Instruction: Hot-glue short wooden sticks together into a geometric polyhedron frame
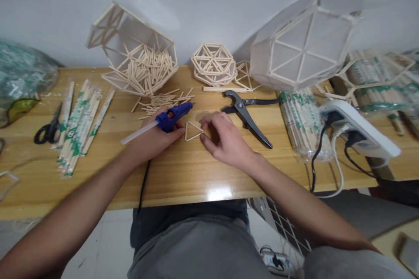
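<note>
A small triangle of wooden sticks [193, 131] lies flat on the wooden table [183, 178] between my hands. My left hand [155, 136] holds a blue glue gun [175, 115], its nozzle pointing right and a long glue stick jutting from its back. The thumb of my left hand is near the triangle's left side. My right hand [222, 137] has its thumb and index finger pinched at the triangle's right corner. Behind my left hand is a loose pile of short sticks [162, 102]. Black pliers [248, 115] lie right of my right hand.
Stick frames [113, 67], [214, 63] and a big covered one [303, 48] line the wall. Scissors [49, 128] and wrapped chopsticks [78, 126] lie left. More wrapped chopsticks [304, 122] and a power strip [360, 126] with cables are right. A black cord hangs over the front edge.
</note>
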